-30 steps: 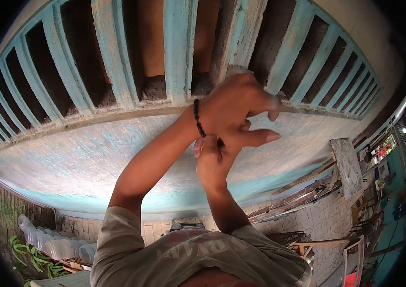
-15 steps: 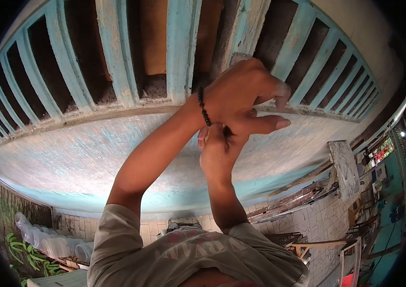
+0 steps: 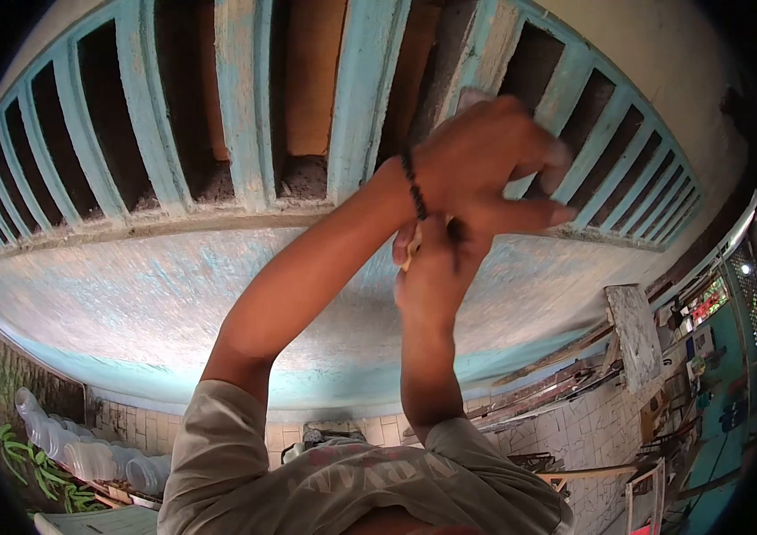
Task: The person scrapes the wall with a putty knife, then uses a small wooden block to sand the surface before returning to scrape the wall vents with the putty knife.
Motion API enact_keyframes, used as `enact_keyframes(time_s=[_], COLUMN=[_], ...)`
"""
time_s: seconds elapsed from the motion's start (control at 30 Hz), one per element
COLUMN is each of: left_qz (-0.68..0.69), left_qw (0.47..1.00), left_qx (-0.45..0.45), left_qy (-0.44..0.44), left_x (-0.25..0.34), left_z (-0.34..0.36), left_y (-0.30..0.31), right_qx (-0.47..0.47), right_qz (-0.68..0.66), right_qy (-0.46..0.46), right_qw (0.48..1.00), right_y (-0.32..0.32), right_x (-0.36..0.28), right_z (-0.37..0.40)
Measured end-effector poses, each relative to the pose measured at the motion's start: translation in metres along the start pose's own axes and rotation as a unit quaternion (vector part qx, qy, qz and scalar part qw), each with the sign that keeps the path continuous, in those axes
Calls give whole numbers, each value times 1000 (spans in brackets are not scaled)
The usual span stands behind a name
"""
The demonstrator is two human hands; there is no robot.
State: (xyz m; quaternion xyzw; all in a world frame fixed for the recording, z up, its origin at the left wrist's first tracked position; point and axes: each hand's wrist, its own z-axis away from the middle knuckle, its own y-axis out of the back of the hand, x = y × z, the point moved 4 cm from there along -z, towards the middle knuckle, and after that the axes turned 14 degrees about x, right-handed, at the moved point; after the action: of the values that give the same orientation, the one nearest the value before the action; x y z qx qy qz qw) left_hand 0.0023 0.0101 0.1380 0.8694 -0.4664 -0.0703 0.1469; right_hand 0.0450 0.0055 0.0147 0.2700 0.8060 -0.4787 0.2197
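My left hand (image 3: 490, 169) reaches up and right across the barred opening, back toward me. Its thumb and a bent finger are apart, while the other fingers are mostly hidden. A small pale grey shape (image 3: 471, 96) shows at its far edge. A black bead bracelet (image 3: 415, 185) circles the left wrist. Close below the bracelet, my right hand (image 3: 436, 259) is closed, its thumb right at the left wrist. A small yellowish thing (image 3: 412, 253) shows between its fingers; I cannot tell what it is.
Worn turquoise bars (image 3: 244, 107) stand above a patchy painted wall (image 3: 173, 276). At lower left are several clear plastic containers (image 3: 93, 459) beside green plants (image 3: 26, 464). A weathered board (image 3: 634, 337) leans at right, over a tiled floor (image 3: 566, 437).
Both hands sit slightly further right and higher in the view, and the bars have shifted right too. The right hand stays at the left wrist.
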Motion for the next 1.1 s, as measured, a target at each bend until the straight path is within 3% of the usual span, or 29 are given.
enact_keyframes(time_s=[0.3,0.33,0.47,0.67,0.77,0.97,1.1], left_qz=[-2,-16,17,-17,-38,-53,-9], left_qw=[999,1000,999,999,998,998,999], left_qx=[-38,-4,-5,-32,27,-32,5], left_qy=[16,-18,27,7,-48,-29,-43], left_x=[-3,-3,1,-3,-1,0,-1], left_z=[21,14,-12,7,-14,-13,-19], left_y=[-9,-8,1,-5,0,2,7], right_qx=[-6,-11,-35,-35,-41,-42,-32], right_qz=[-17,-12,-9,3,-8,-13,-5], right_qy=[25,17,3,37,17,41,55], right_qw=[1000,1000,999,999,999,998,998], right_y=[6,4,-3,2,-9,-6,-16], right_x=[12,9,-2,4,-9,0,-12], right_z=[13,8,-7,0,-16,-13,-14])
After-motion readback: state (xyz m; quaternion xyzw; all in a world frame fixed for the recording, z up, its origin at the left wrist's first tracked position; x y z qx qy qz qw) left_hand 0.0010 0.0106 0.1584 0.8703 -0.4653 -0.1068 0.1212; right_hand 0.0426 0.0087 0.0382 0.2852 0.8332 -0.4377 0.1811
